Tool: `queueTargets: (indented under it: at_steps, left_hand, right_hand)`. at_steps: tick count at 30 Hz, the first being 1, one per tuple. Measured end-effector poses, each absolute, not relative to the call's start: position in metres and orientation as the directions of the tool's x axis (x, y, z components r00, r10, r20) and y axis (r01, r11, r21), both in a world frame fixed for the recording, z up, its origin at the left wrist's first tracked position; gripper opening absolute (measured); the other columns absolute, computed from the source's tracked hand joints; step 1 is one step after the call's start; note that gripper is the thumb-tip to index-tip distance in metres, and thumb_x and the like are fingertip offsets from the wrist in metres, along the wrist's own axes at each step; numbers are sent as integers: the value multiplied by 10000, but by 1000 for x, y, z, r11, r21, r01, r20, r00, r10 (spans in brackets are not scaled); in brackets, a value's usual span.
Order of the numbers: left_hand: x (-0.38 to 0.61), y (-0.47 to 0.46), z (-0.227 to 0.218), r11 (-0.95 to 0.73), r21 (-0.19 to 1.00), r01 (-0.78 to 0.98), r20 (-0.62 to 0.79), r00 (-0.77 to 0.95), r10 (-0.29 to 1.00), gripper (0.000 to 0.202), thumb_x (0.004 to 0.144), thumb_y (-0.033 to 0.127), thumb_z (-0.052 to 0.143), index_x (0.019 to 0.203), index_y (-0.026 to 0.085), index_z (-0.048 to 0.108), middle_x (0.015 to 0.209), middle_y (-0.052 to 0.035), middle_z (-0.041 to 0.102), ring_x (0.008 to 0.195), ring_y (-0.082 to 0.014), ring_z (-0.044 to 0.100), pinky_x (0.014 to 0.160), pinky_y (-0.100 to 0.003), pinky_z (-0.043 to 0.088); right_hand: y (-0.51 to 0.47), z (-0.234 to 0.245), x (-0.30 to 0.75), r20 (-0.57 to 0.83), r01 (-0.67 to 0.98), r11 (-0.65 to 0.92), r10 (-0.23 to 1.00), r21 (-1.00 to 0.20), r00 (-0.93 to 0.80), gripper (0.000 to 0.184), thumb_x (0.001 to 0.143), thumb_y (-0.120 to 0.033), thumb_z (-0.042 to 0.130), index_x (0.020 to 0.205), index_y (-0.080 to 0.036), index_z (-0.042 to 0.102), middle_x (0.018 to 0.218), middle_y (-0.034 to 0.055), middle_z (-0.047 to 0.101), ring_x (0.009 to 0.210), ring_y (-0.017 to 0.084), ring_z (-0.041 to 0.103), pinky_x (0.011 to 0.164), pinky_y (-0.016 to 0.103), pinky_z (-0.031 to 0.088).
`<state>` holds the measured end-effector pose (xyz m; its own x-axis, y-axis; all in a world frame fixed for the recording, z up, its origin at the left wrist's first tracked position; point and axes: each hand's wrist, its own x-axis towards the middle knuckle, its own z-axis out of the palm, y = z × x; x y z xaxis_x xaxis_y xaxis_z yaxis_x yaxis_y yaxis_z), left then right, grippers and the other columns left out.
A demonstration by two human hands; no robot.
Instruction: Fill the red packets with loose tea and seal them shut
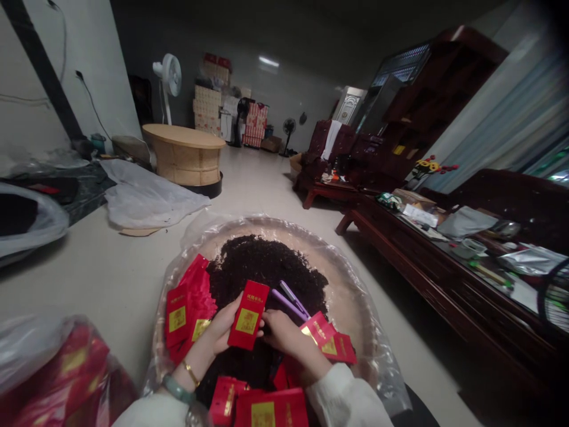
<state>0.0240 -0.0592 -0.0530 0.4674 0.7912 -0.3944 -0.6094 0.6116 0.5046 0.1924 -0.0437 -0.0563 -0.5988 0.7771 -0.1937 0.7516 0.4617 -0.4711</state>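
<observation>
Red packet point(247, 315): upright, slightly tilted, held over the near half of the round tray point(355, 284), above the dark loose tea point(267, 267). Your left hand point(220, 332) grips its lower left edge, fingers closed on it; your right hand point(280, 332) pinches its right edge, fingers narrow. Whether the mouth is open, you cannot tell.

Risk: tip the packet further and any contents spill back onto the heap; loosen either grip and it drops among the loose red packets point(189, 308) at the tray's left edge.

Purple tool point(288, 299): lying on the tea, just beyond your right hand. More packets point(331, 338) at the right.
</observation>
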Motion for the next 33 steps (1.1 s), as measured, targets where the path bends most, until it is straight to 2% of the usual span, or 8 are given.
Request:
queueTargets:
  at_steps: [5, 9, 11, 13, 17, 22, 28, 33]
  left_hand:
    - [27, -59, -55, 582, 550, -599, -425, 399, 813, 367, 885, 413, 495, 1109, 131, 565, 713, -76, 725, 589, -211, 701, 615, -353, 576]
    - [30, -61, -55, 573, 576, -583, -425, 386, 819, 337, 844, 425, 560, 1043, 153, 554, 684, -55, 707, 603, -243, 703, 570, -370, 572]
    - [30, -61, -54, 573, 589, -570, -429, 380, 819, 336, 838, 433, 564, 1033, 159, 547, 705, -60, 709, 615, -250, 703, 571, -378, 570]
    - [30, -62, -54, 573, 597, -561, -430, 380, 819, 345, 837, 438, 562, 1038, 158, 543, 737, -70, 714, 624, -253, 704, 579, -381, 569]
    - [29, -62, -55, 583, 601, -547, -435, 388, 813, 363, 846, 445, 545, 1045, 141, 537, 785, -89, 720, 626, -247, 702, 599, -385, 568]
    - [29, -61, -56, 584, 593, -555, -448, 375, 811, 353, 867, 440, 510, 1044, 134, 519, 743, -81, 709, 617, -242, 699, 605, -390, 569]
    - [30, -61, -55, 593, 565, -574, -451, 387, 804, 281, 873, 393, 516, 1007, 146, 515, 727, -59, 694, 619, -247, 700, 579, -385, 570]
    - [29, -61, -55, 598, 561, -573, -454, 390, 801, 325, 855, 430, 535, 1016, 147, 523, 719, -56, 694, 607, -243, 698, 556, -373, 567]
  right_hand:
    - [-23, -43, 208, -157, 694, 285, 852, -661, -499, 235, 628, -45, 571, 779, -182, 689, 758, 12, 691, 732, 177, 636, 679, 244, 451]
    - [7, -7, 214, -34, 501, 116, 959, -858, -280, 142, 689, -197, 602, 806, -165, 676, 668, -4, 657, 576, 138, 584, 579, 247, 459]
    - [19, 8, 208, -12, 408, 121, 951, -905, -308, 159, 680, -234, 629, 812, -156, 672, 685, 0, 657, 559, 127, 573, 562, 243, 461]
    - [27, 16, 198, -13, 406, 146, 932, -902, -363, 149, 673, -214, 631, 801, -152, 677, 672, -3, 653, 549, 119, 568, 554, 235, 459]
    - [32, 22, 175, -43, 526, 226, 892, -820, -450, 149, 687, -139, 606, 799, -159, 702, 654, -11, 655, 589, 115, 589, 585, 218, 461]
    - [28, 28, 165, -67, 584, 331, 829, -741, -555, 205, 715, -89, 577, 826, -178, 724, 783, 1, 713, 735, 132, 641, 651, 200, 471]
    - [23, 35, 167, -59, 632, 396, 817, -666, -574, 249, 723, -58, 567, 853, -180, 742, 851, 21, 740, 809, 163, 674, 728, 217, 485]
    - [22, 32, 164, 1, 635, 450, 816, -629, -578, 272, 746, -36, 553, 873, -188, 739, 890, 28, 739, 836, 162, 678, 769, 224, 488]
